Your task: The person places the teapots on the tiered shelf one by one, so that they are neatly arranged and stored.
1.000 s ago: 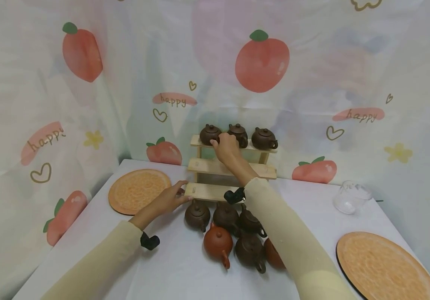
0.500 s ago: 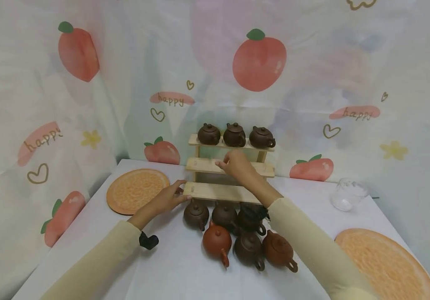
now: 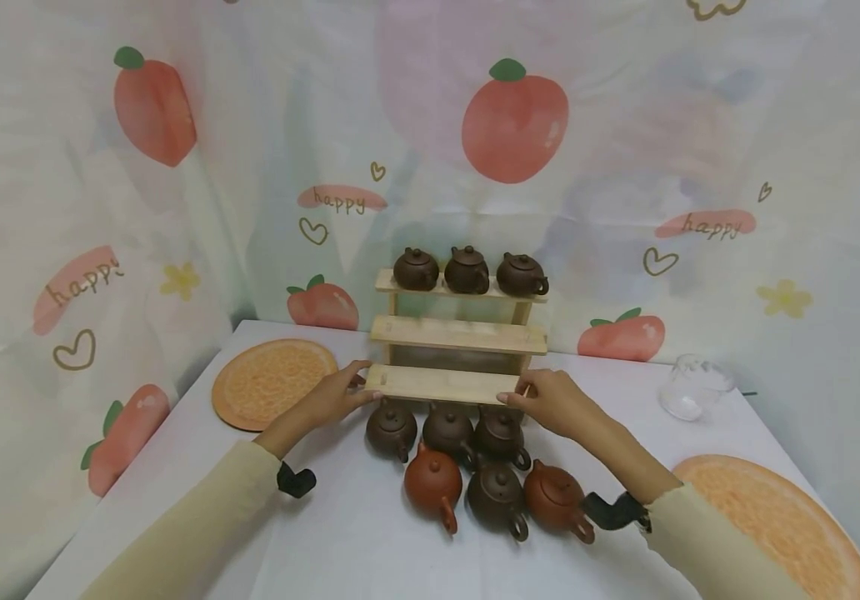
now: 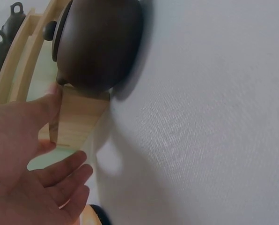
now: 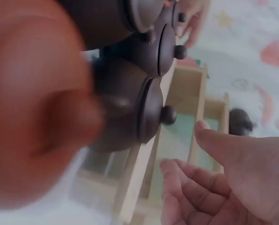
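A three-tier wooden display stand (image 3: 454,335) stands at the back middle. My left hand (image 3: 334,395) pinches the left end of its lowest shelf between thumb and fingers, the other fingers loosely spread. My right hand (image 3: 556,403) is at the right end of that shelf; in the right wrist view its thumb and fingers are apart with nothing between them. Three dark brown teapots line the top shelf, the middle one (image 3: 467,272) among them. In front of the stand sit several teapots, including a dark one (image 3: 391,428), an orange-red one (image 3: 433,483) and a reddish-brown one (image 3: 554,497).
Round orange-patterned mats lie on the white table, a left mat (image 3: 274,383) beside the stand and a right mat (image 3: 775,525) partly under the right sleeve. Toward the back right is a clear glass pot (image 3: 691,390). A fruit-printed cloth (image 3: 595,142) hangs behind the table.
My right hand has come away from the top-shelf teapots and moved down and right to the lowest shelf's right end. My left hand stays at the stand's left side.
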Tool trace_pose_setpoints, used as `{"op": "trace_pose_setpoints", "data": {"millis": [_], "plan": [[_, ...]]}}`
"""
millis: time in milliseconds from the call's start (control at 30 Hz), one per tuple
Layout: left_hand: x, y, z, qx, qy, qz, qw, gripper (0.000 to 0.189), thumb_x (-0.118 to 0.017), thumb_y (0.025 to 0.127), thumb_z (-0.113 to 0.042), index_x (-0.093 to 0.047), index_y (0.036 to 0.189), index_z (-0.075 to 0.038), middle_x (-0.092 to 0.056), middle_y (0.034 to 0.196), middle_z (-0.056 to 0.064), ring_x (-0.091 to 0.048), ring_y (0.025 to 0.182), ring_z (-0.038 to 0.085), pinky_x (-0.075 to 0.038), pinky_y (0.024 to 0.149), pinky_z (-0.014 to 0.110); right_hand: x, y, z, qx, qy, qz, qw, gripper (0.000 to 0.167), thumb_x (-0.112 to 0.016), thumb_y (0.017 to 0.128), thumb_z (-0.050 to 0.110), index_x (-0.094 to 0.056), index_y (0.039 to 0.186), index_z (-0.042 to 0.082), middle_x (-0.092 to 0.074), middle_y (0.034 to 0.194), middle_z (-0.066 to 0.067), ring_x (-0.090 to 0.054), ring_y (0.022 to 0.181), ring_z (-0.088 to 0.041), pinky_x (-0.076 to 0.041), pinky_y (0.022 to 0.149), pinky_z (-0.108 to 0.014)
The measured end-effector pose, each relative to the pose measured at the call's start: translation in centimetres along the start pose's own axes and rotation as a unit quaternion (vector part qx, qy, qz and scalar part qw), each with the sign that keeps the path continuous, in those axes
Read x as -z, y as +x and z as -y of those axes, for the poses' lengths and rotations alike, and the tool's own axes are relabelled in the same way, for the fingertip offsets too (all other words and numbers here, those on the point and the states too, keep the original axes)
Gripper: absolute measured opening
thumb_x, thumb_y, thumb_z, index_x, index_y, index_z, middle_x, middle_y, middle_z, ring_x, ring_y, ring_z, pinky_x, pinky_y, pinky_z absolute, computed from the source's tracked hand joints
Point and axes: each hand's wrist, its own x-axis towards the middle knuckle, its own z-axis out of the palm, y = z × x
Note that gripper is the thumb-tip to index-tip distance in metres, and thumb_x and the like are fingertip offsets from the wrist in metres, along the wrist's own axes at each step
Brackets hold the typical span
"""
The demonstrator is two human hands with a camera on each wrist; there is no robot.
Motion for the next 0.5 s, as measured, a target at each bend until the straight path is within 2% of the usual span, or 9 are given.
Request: {"op": "trace_pose_setpoints", "data": {"millis": [133,300,500], "plan": [[-0.1,0.0,0.1,-0.002,-0.002,0.002,1.0,0.07,-0.067,0.105,-0.041,-0.041,0.158,-0.004,-0.064,0.137,0.028,-0.061,0.131,0.043,-0.052,0.103,0.057,0.0,-3.6,-1.5,-0.017,0.021,-0.002,0.9996,0.033,-0.074,0.1,0.039,-0.069,0.091,0.008,-0.06,0.07,0.001,-0.052,0.065,-0.015,-0.043,0.058,-0.032],[-0.2,0.1,0.3,0.002,-0.01,0.001,1.0,0.071,-0.068,0.104,-0.042,-0.041,0.159,-0.004,-0.064,0.138,0.027,-0.06,0.132,0.043,-0.051,0.104,0.057,-0.4,-7.9,-2.3,-0.046,0.02,0.005,0.9987,0.038,-0.072,0.099,0.047,-0.063,0.086,0.012,-0.054,0.066,0.004,-0.048,0.063,-0.013,-0.04,0.057,-0.029],[-0.1,0.2,0.4,0.001,-0.012,0.001,0.9999,0.072,-0.068,0.104,-0.042,-0.04,0.159,-0.004,-0.064,0.138,0.027,-0.06,0.132,0.043,-0.051,0.105,0.058,-1.4,-12.0,-2.4,-0.121,-0.007,0.044,0.9917,0.046,-0.069,0.098,0.057,-0.058,0.087,0.013,-0.056,0.068,0.0,-0.05,0.063,-0.015,-0.041,0.058,-0.032]]}}
